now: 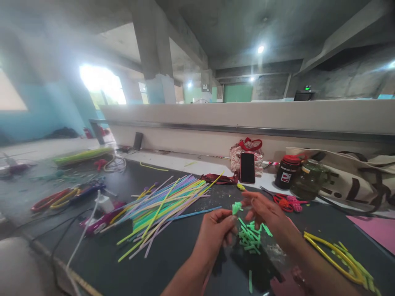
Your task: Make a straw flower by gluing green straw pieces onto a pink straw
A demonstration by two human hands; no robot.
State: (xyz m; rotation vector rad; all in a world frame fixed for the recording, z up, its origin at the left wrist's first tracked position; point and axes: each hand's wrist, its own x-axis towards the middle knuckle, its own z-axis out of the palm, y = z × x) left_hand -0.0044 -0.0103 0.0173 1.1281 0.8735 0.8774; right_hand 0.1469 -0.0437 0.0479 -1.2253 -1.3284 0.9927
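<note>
While the black table (173, 253) carries everything, the long sticks (173, 201) lie at 9 o'clock from the hands, perhaps kept aside for elbow room. At 12 o'clock, the bag (235, 159) seems to prop the phone (247, 168) upright. The right hand (266, 210) is half open, its fingers bent; whether it grips something, I cannot tell. The left hand (217, 226) is nearly closed, pinching the green cluster (236, 208) by fingertips, probably because it is so small. The green pile (249, 237) lies at 5 o'clock from this cluster, presumably for easy reach.
</note>
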